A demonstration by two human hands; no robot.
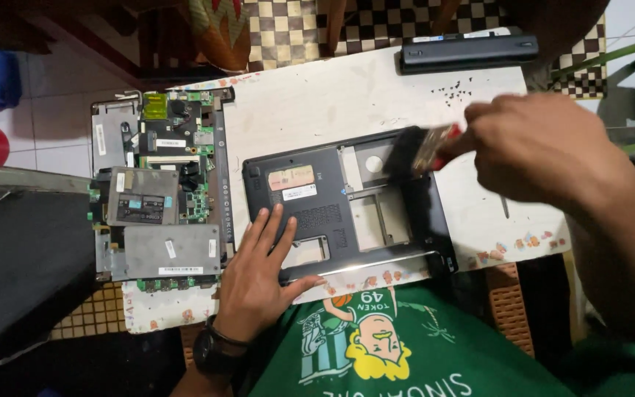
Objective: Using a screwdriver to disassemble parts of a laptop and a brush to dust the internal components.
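My left hand (259, 276) lies flat, fingers spread and holding nothing, pressed on the near left corner of the black laptop bottom cover (310, 209). The cover rests on a small white table (317, 103), its open bays facing up. My right hand (545, 151) is clenched around a paintbrush (424, 151); its dark bristles touch the far right part of the cover, blurred. To the left, just beside the cover, sits the exposed laptop chassis with green motherboard (159, 191). A black battery pack (468, 51) lies at the far right table edge.
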